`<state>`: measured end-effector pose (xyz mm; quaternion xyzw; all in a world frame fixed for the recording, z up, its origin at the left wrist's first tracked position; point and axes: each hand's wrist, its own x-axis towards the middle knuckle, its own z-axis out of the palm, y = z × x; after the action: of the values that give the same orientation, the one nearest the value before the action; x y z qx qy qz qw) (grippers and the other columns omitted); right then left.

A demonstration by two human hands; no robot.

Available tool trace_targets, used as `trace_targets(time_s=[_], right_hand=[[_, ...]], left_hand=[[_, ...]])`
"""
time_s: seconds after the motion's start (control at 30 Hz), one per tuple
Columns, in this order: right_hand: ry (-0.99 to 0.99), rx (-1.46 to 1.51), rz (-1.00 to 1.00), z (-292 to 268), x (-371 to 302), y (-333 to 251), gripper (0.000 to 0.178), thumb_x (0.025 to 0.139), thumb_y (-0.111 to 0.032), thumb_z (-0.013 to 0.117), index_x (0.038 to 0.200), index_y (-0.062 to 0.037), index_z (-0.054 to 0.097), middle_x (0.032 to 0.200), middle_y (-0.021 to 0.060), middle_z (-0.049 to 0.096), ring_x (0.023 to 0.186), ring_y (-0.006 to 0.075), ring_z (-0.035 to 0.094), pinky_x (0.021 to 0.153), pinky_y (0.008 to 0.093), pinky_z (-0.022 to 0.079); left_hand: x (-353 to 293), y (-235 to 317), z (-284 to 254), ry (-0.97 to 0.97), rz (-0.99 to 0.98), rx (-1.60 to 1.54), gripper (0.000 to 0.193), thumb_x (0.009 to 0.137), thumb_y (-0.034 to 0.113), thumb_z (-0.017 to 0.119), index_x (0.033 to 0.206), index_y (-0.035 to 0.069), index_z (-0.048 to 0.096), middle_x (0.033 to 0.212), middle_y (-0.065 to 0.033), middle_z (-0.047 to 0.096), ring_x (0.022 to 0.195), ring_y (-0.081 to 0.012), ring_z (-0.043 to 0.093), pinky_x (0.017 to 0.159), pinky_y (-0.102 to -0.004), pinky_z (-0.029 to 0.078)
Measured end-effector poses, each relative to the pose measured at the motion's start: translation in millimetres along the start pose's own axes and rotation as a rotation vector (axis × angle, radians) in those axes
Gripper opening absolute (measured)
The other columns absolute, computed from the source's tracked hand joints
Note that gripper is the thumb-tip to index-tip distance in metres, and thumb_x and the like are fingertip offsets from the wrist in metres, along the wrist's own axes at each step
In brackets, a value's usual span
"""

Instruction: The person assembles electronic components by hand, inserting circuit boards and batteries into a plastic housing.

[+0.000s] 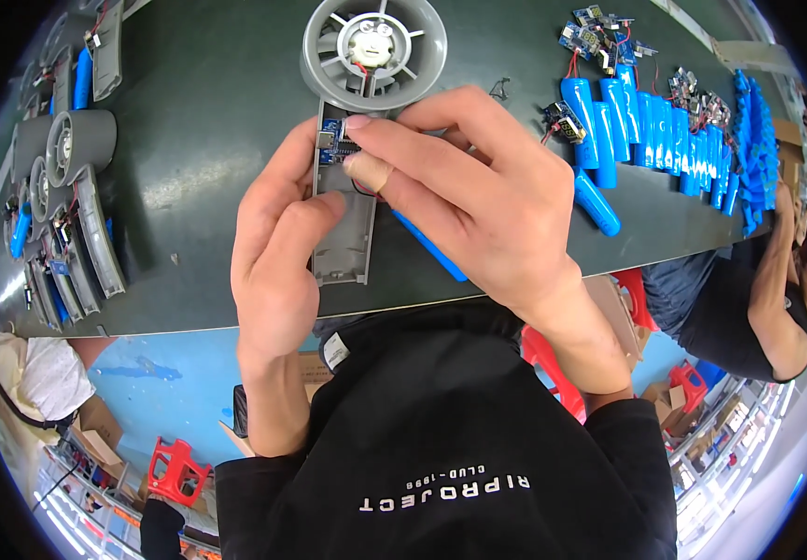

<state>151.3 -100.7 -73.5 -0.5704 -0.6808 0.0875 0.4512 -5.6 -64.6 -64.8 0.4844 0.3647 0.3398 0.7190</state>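
In front of me lies a grey plastic fan housing, its round fan head [313,56] at the far end and its open handle shell [345,264] pointing toward me. My left hand [277,233] is closed round the handle's left side, thumb bent over the edge. With thumb and index finger, my right hand [487,187] pinches a small blue circuit board [330,133] in the upper part of the handle. A thin wire runs from beneath those fingers. Partly under my right hand, a blue cylindrical battery [433,248] lies beside the shell.
On the right of the dark table [207,112] lie rows of blue batteries [646,126] with circuit boards [595,37] wired on. Grey fan housings [86,145] and handle shells [100,233] crowd the left. A co-worker's arm [777,289] reaches in at the far right.
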Motion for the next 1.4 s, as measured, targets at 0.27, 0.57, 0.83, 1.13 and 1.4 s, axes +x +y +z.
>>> trace_targets(time_s=[0.27,0.57,0.83,1.13,1.4], right_hand=[[0.022,0.054,0.028,2,0,1,0.027,0.069,-0.005,0.08,0.096,-0.0051,0.074,0.081,0.0042,0.059,0.057,0.0109,0.056,0.048,0.0234,0.043],[-0.095,0.008,-0.022,-4,7,12,0.03,0.07,-0.012,0.08,0.1,-0.0099,0.075,0.076,0.0009,0.059,0.06,0.0108,0.058,0.05,0.0239,0.045],[-0.149,0.145,-0.025,-6,6,13,0.033,0.077,-0.003,0.073,0.109,-0.0091,0.072,0.082,0.0041,0.062,0.063,0.0127,0.059,0.053,0.0245,0.047],[-0.084,0.589,0.485,-12,2,-1,0.021,0.086,-0.002,0.067,0.107,-0.0007,0.07,0.086,0.0021,0.063,0.065,0.0055,0.058,0.054,0.0186,0.044],[-0.19,0.685,0.764,-14,9,-3,0.02,0.085,-0.01,0.072,0.101,0.0006,0.07,0.078,-0.0017,0.06,0.059,0.0013,0.052,0.048,0.0166,0.039]], left_hand=[[0,-1,-2,0.025,0.019,0.036,0.05,0.082,0.001,0.038,0.129,-0.01,0.047,0.118,-0.0107,0.058,0.111,-0.0149,0.052,0.096,-0.0254,0.037],[5,0,-2,-0.013,-0.011,0.02,0.049,0.081,0.002,0.038,0.127,-0.01,0.047,0.108,-0.011,0.061,0.098,-0.0146,0.058,0.088,-0.0257,0.044],[4,3,2,0.054,-0.021,-0.081,0.032,0.099,0.017,0.045,0.12,-0.005,0.055,0.098,-0.0093,0.065,0.085,-0.0128,0.062,0.079,-0.0251,0.048],[9,4,7,0.071,0.0,-0.049,0.032,0.102,0.021,0.042,0.11,-0.005,0.059,0.09,-0.012,0.068,0.078,-0.0164,0.066,0.073,-0.0274,0.052],[9,4,7,0.076,-0.015,-0.025,0.034,0.103,0.022,0.04,0.109,-0.006,0.058,0.088,-0.0139,0.068,0.076,-0.0182,0.067,0.073,-0.0282,0.052]])
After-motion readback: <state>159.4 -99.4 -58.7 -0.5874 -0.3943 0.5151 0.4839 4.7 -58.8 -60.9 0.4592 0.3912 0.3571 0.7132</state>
